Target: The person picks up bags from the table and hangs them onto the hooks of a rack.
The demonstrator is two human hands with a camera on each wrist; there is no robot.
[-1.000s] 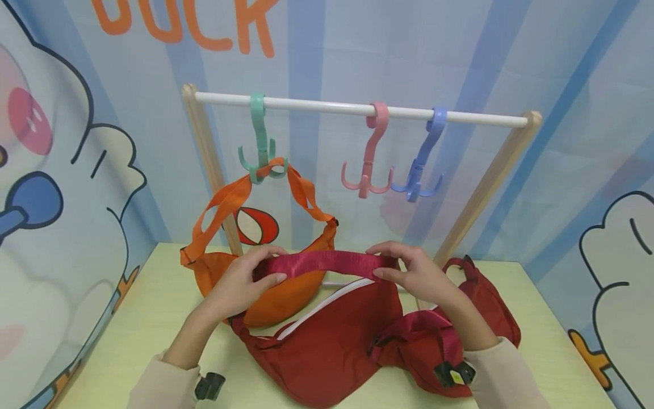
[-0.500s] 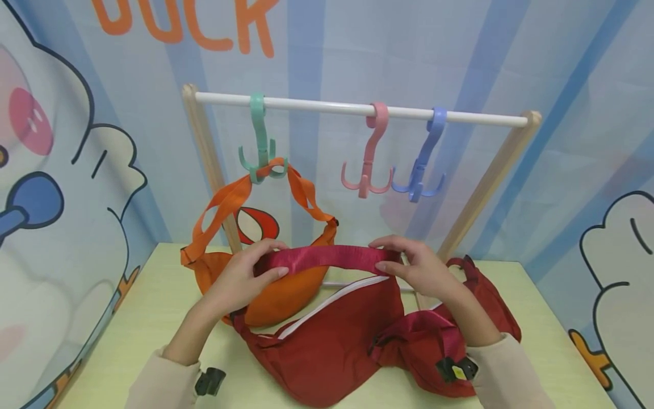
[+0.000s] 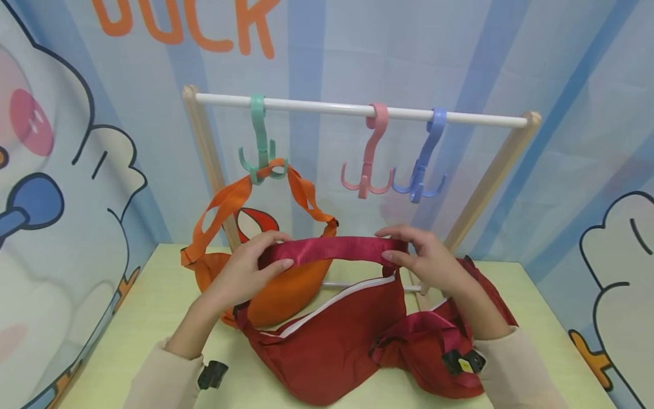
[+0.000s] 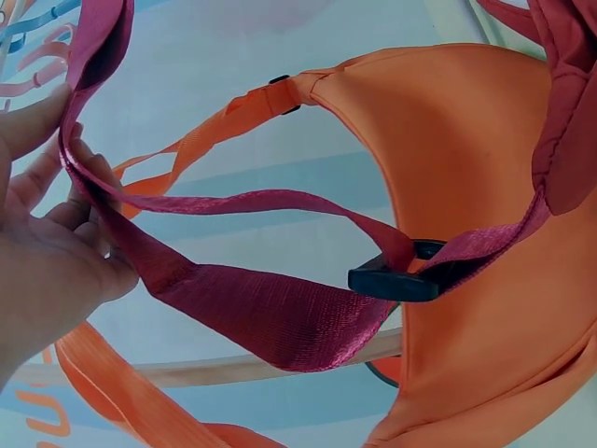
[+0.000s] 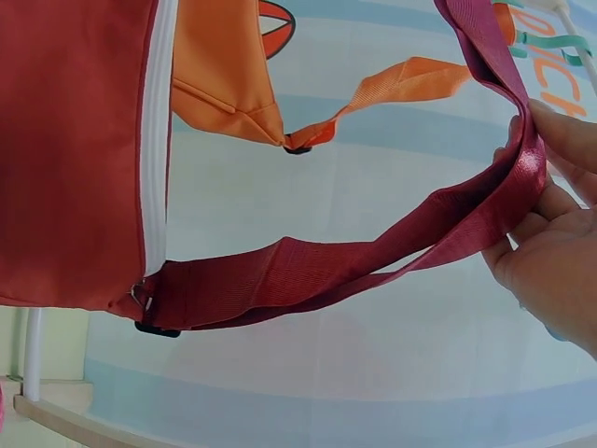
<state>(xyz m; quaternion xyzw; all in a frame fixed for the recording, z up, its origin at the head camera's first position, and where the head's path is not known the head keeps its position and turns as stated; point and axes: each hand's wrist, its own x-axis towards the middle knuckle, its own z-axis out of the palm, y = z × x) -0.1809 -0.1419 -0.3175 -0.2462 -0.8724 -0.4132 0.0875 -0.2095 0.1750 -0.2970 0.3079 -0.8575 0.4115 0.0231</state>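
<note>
Since a second ago, the red strap has come up a bit and slid a little to our right, and both hands have gone with it. Behind everything we've got a striped blue cartoon cloth, with the pale worktop below. Next biggest is the rack, wooden legs and a white bar. The front red bag hangs from that strap, between the forearms, tilted with its right end higher; we can't tell if its bottom touches down. Left and behind it is the orange bag, strap looped over a hook. The other red bag is on the right, partly under the right forearm in our head view. The left hand pinches the strap's left part between thumb and fingers, and the right hand does the same further right. Up on the bar we see a green hook holding the orange strap, then pink and blue ones near each other. Smallest thing: a black buckle on the red strap.
</note>
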